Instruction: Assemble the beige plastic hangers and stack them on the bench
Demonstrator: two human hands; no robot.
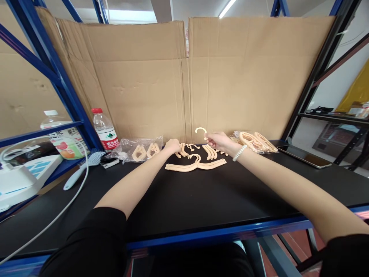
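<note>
My right hand pinches a beige plastic hanger hook, raised above the table with its curve to the left. My left hand is curled at the left end of a group of beige hanger arms; its fingertips are hidden, so what they grip cannot be made out. Between and in front of my hands lies a beige folding hanger with its hook parts in the middle. More hanger arms lie side by side below my right hand. Loose hooks are behind the hanger.
Clear bags of beige parts lie left and right. A red-capped water bottle, a hairbrush and a white cable are at left. A phone lies at right. Cardboard walls the back of the black table.
</note>
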